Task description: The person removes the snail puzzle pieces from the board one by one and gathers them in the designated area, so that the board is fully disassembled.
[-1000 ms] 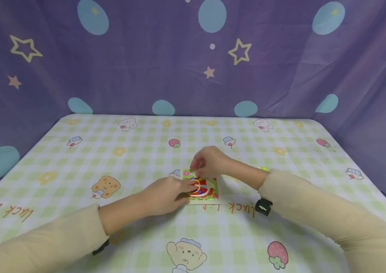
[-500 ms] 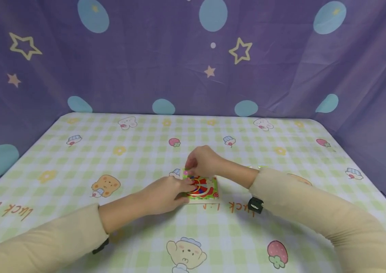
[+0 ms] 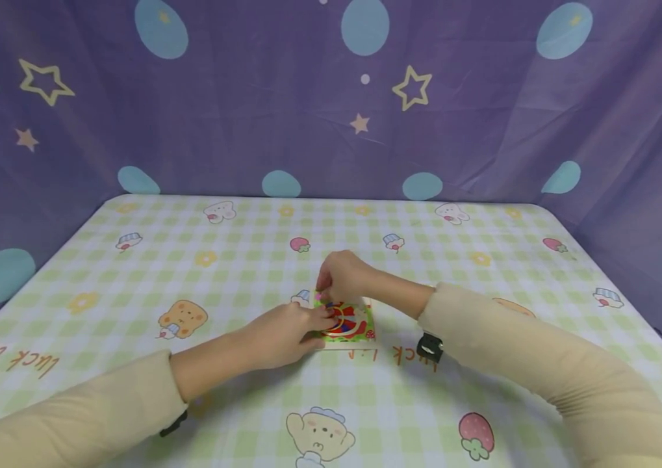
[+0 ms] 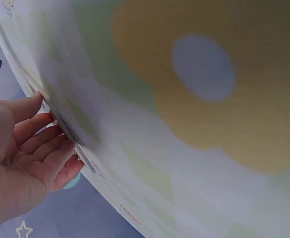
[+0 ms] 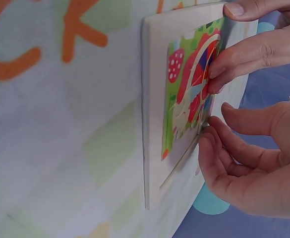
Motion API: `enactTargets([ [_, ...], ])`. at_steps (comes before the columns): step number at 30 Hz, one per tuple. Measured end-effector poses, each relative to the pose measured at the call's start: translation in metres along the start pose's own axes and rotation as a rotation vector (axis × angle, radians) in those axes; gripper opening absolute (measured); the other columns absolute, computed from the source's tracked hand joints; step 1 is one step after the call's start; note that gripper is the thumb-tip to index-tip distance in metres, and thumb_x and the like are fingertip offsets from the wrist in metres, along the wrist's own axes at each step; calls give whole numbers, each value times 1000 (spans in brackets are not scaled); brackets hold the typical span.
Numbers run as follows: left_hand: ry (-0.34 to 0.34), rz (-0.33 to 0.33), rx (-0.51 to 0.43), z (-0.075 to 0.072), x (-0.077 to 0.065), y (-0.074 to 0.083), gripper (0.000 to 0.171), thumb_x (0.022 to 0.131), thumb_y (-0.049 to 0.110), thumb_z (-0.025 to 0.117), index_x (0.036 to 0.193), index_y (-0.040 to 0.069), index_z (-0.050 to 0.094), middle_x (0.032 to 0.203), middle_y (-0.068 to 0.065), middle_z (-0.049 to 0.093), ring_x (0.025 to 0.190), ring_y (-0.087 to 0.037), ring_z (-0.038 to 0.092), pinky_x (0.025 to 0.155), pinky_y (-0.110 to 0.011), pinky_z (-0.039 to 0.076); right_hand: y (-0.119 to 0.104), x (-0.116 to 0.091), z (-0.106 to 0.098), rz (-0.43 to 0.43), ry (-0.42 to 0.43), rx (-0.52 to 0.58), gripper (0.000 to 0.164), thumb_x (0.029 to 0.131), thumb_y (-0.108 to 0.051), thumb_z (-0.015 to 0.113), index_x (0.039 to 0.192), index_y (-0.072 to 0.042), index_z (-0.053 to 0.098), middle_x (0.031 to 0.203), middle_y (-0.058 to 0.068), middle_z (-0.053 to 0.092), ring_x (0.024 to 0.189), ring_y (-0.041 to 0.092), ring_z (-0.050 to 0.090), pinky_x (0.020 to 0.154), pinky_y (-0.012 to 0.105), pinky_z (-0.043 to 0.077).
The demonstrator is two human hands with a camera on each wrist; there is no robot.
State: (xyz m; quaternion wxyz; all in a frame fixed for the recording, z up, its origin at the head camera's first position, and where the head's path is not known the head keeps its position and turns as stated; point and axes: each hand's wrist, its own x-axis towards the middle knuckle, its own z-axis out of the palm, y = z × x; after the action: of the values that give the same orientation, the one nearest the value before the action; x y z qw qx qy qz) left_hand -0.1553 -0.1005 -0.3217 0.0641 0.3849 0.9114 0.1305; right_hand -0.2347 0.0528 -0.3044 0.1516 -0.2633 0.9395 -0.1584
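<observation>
A small square jigsaw puzzle (image 3: pixel 362 322), bright green and red, lies in a pale wooden tray (image 5: pixel 155 99) mid-table. My left hand (image 3: pixel 286 333) rests on its left side, fingertips pressing the printed face and the thumb at the tray's near edge. At the far left corner, bent fingers of my right hand (image 3: pixel 343 276) touch the puzzle. The right wrist view has the right thumb (image 5: pixel 249 119) a little apart from the index finger; whether a puzzle piece sits beneath those fingertips is hidden. A bare pale strip of the tray shows beside the pieces.
A checked cloth with printed cartoons covers the table (image 3: pixel 237 260). Behind it hangs a purple curtain (image 3: pixel 284 97) with stars and blue ovals. The right sleeve (image 3: pixel 483 331) crosses over the table right of the puzzle and covers part of it.
My right hand has shifted left and slightly lower onto the puzzle's far left corner. A yellow-green patch beside the right sleeve is now covered. My left hand stays put.
</observation>
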Motion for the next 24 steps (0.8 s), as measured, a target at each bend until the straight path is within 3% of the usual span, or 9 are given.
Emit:
enactTargets([
  [5,18,21,19,0,-1,-1,35,90,20,67,123,7,66,130,-14,62,114,-32,65,96,-45,53,0,5,-1,33,-20,2,9,84,-19,74,88,-10,76,90,2,74,84,14,65,76,22,55],
  [16,10,30,26,2,0,-1,39,90,21,66,126,7,63,134,-14,58,122,-29,60,102,-47,48,1,5,0,77,-3,56,11,84,-22,75,85,-12,72,86,1,70,78,11,59,70,19,48],
  [24,18,36,35,2,0,0,40,90,21,67,127,7,63,134,-14,58,123,-30,59,102,-48,48,7,4,-2,125,-36,297,11,82,-10,75,92,-10,73,89,2,75,78,8,62,77,18,48],
])
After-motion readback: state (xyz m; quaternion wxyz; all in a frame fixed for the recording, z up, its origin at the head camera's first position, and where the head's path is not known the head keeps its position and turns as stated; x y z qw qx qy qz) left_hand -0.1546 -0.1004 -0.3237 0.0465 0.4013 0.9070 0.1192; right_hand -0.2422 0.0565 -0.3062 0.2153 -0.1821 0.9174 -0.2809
